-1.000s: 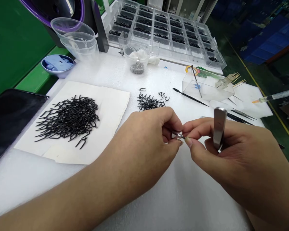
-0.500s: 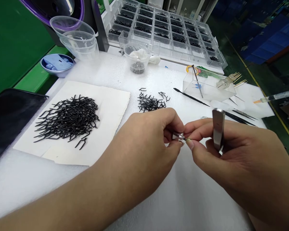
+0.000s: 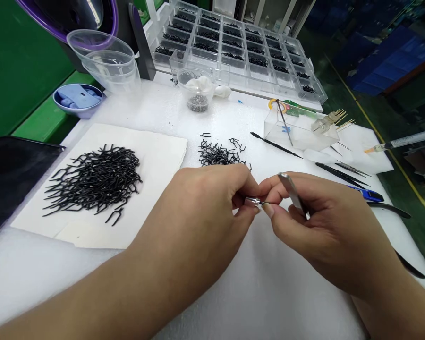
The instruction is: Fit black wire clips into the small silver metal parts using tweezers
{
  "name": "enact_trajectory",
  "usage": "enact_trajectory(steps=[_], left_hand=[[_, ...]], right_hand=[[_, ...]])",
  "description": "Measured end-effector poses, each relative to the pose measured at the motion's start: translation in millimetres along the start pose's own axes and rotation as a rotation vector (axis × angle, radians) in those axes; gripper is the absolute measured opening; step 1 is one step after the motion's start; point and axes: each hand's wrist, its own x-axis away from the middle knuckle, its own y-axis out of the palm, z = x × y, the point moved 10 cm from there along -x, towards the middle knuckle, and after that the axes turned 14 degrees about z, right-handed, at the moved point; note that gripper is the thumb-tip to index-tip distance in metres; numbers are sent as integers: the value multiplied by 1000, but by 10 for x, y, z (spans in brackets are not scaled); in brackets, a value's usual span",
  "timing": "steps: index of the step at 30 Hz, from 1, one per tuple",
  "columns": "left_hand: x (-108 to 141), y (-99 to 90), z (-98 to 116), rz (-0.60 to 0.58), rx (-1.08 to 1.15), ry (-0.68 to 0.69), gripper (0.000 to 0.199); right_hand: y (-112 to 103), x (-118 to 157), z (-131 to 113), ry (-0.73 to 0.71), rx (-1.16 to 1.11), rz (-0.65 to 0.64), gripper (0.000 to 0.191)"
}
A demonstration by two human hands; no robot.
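Between thumb and fingers, my left hand (image 3: 212, 222) grips a small clear piece (image 3: 253, 201). My right hand (image 3: 315, 222) pinches a thin dark part (image 3: 265, 203) whose tip meets the clear piece; metal tweezers (image 3: 291, 191) rest in the same palm, sticking upward. The fingertips of both hands nearly touch. Behind them is a small pile of black forked pieces (image 3: 217, 153), partly hidden by my left hand. A larger pile of similar black pieces (image 3: 95, 179) lies on white paper (image 3: 163, 146) at the left.
A compartment tray (image 3: 233, 59) of black pieces stands at the back, with clear cups (image 3: 109, 66) and a cup of tiny grains (image 3: 198, 101) before it. At the right are a clear box (image 3: 301, 130), dark tools (image 3: 340, 174), a blue-handled tool (image 3: 371, 194) and a syringe (image 3: 403, 140).
The view has shifted slightly, bringing the blue-handled tool into sight. My right hand has turned a little, and the tweezers now lean left. Both hands keep their holds.
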Motion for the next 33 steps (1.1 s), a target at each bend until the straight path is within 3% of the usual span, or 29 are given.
enact_trajectory(steps=[11, 33], left_hand=[[16, 43, -79, -43, 76, -114, 9], [11, 8, 0, 9, 9, -18, 20]], right_hand=[[-44, 29, 15, 32, -13, -6, 21], [-26, 28, 5, -30, 26, -10, 18]])
